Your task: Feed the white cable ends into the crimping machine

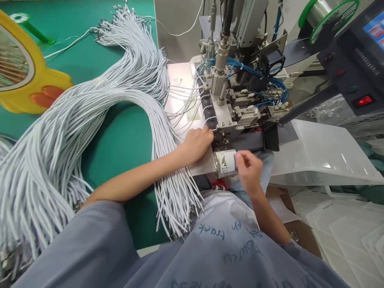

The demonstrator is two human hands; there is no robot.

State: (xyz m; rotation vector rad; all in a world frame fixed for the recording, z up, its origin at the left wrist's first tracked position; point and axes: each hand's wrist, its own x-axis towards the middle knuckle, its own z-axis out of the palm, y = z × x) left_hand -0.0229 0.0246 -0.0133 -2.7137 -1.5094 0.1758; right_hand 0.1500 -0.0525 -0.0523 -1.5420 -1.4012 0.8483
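Note:
My left hand [198,144] is closed against the near front corner of a metal machine [222,108]. Its fingertips face the black clamp blocks, and whatever they pinch is hidden. My right hand [249,170] is curled with thumb and fingertips together, slightly blurred, just right of a small jar with a white label [226,163]. What it holds, if anything, is too small to make out. Several white cables [183,90] run from the table into the machine's front blocks. A thick bundle of white cables [132,96] lies beneath and beyond my left forearm.
The bundle spreads over a green mat [129,128]. A yellow duck-shaped fan [39,80] stands at the left beside a green spool [33,30]. On the right are a solder wire reel [327,16], a control box with a lit red switch [364,101] and a white sheet [324,148].

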